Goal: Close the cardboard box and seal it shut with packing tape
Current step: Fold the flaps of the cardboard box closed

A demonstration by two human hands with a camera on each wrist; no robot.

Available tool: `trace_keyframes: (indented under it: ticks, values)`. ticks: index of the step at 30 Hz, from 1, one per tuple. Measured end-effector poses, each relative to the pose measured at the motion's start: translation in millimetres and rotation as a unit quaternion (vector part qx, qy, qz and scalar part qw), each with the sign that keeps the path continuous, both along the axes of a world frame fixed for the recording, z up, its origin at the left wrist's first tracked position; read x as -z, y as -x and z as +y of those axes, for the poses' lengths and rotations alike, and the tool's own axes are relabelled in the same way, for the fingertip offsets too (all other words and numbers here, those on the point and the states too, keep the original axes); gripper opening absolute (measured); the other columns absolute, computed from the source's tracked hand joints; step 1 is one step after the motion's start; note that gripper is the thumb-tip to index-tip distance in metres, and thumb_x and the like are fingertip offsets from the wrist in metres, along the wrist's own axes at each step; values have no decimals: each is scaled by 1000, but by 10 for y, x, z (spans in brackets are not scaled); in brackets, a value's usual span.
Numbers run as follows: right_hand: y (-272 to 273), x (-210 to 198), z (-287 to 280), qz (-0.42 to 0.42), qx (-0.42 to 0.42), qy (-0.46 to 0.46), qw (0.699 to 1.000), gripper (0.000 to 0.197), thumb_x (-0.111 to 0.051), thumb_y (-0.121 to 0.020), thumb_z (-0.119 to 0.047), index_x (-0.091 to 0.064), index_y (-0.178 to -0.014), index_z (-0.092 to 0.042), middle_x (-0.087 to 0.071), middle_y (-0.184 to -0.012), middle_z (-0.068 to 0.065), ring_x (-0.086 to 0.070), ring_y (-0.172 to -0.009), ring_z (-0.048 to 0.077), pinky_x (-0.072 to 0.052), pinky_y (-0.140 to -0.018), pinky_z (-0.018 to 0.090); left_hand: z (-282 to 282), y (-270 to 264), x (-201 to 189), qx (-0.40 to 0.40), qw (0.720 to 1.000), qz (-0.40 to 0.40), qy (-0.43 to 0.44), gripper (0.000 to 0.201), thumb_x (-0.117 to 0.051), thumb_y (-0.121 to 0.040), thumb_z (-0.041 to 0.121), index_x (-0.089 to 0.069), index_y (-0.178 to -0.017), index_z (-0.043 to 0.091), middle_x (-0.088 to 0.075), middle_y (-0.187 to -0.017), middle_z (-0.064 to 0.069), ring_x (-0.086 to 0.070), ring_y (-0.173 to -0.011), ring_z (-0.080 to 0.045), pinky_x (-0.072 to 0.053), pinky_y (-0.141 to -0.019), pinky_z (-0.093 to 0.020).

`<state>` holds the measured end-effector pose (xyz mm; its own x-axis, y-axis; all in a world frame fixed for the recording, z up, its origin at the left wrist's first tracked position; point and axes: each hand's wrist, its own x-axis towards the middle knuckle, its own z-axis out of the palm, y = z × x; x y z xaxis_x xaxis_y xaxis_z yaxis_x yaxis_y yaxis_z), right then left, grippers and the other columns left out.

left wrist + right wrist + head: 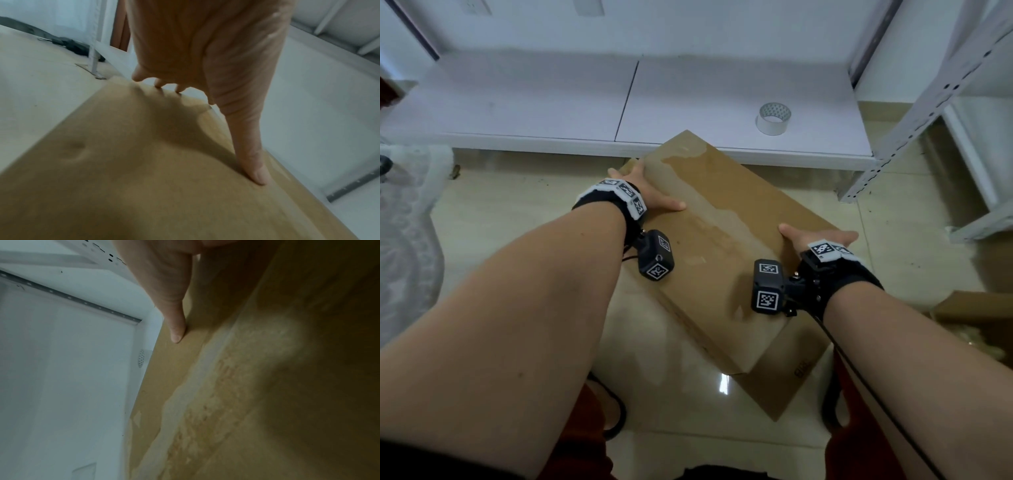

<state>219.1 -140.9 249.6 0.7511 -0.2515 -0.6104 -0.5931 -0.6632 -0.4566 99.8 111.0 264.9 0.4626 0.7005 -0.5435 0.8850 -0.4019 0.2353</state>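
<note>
A brown cardboard box [722, 240] is held over the tiled floor, its broad face up with pale torn patches along the middle. My left hand [650, 195] grips its left edge; the thumb [252, 162] lies flat on the top face [144, 162] and the fingertips [158, 83] curl over the far edge. My right hand [815, 236] grips the right edge, with its thumb [176, 327] pressed on the cardboard [246, 386] and its other fingers hidden behind the side. A roll of clear packing tape [774, 118] lies on the white platform beyond the box, out of both hands.
A low white platform [551, 102] runs across the back. A white perforated metal shelf frame [914, 113] stands at the right. Another open cardboard box [979, 318] sits at the right edge, a pale rug [407, 222] at the left. My sandalled feet are below the box.
</note>
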Motion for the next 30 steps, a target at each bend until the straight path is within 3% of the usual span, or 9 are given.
trace_keyframes:
  ticks: [6,11,14,18,19,21,24,27,30]
  values:
    - [36,-25,49,-61,-31,10,998,114,-79,-70,-47,-6,-151,-14,-30,-146,21,-37,-131,41,-33,-104,53,132,158,75,-27,999,-29,-22,126,-76,-43,78,-14,-147,44,-28,-148,-15,-32,-135,-41,-33,-107,-58]
    - [-166,-102,259,-148,-152,11,977,108,-80,-70,-46,-14,-149,-13,-33,-146,20,-35,-133,38,-35,-105,51,134,254,181,-118,993,13,-5,145,-79,-29,80,-19,-148,23,-30,-149,-17,-37,-132,-41,-35,-108,-56]
    - [-264,-135,428,-183,-237,29,954,93,-78,-72,-45,-26,-143,-13,-39,-142,21,-36,-131,37,-35,-103,47,104,346,220,-145,988,43,3,140,-79,-43,75,-18,-149,7,-34,-149,-19,-37,-134,-40,-34,-109,-51]
    - [-221,-31,528,-174,-289,92,937,87,-69,-77,-52,-27,-142,-12,-31,-146,21,-28,-135,37,-28,-108,49,98,447,343,-188,982,30,-13,166,-68,-4,83,-16,-148,18,-34,-148,-17,-38,-132,-41,-35,-108,-53]
    - [-192,27,534,-168,-303,116,931,87,-64,-80,-55,-25,-145,-12,-24,-151,22,-24,-139,37,-23,-111,50,37,473,275,-191,981,24,-19,165,-68,-6,84,-15,-148,20,-32,-148,-17,-37,-133,-41,-34,-109,-54]
    - [-132,139,520,-162,-342,159,912,82,-51,-87,-59,-19,-150,-19,-6,-157,22,-9,-145,37,-8,-116,53,-66,495,188,-155,986,22,-55,140,-75,-43,78,-6,-152,23,-20,-153,-17,-27,-138,-41,-28,-111,-55]
    - [-60,221,499,-189,-409,182,874,64,-34,-96,-52,-14,-152,-27,8,-159,17,9,-146,36,4,-116,57,-157,476,161,-8,995,5,-97,99,-59,-81,65,-2,-154,28,-1,-161,-10,1,-146,-37,-15,-117,-55]
    - [44,258,555,-241,-503,195,807,54,-24,-101,-42,-13,-152,-28,10,-160,7,13,-146,33,6,-115,57,-80,467,290,53,996,29,-64,83,-44,-91,63,-5,-154,25,4,-162,-4,10,-147,-35,-7,-120,-50]
    - [153,306,789,-264,-563,141,770,54,-25,-101,-41,-14,-153,-28,7,-161,1,11,-147,28,3,-118,50,-39,412,223,75,992,41,-97,80,-45,-90,64,-19,-153,22,-12,-160,-9,-8,-145,-37,-18,-118,-48]
